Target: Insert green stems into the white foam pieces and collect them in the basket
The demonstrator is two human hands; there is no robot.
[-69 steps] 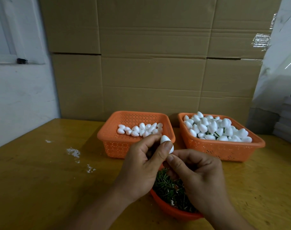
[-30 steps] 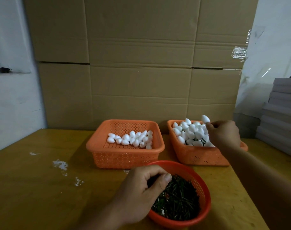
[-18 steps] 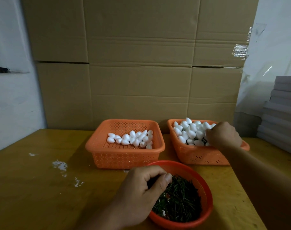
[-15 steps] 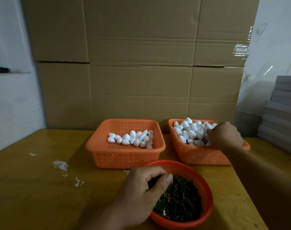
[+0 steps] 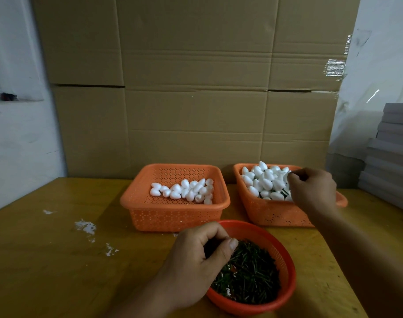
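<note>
Since a moment ago my right hand (image 5: 311,191) barely lifts, fingers curled, grip unclear, over the right basket (image 5: 271,214) of foam pieces (image 5: 262,182), while my left hand (image 5: 195,260) pinches stems (image 5: 248,276) nearer me.

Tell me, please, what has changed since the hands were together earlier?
The right hand carried the foam piece to the right basket and let it go; the left hand dropped to the red bowl of green stems. The left basket stayed put.
</note>
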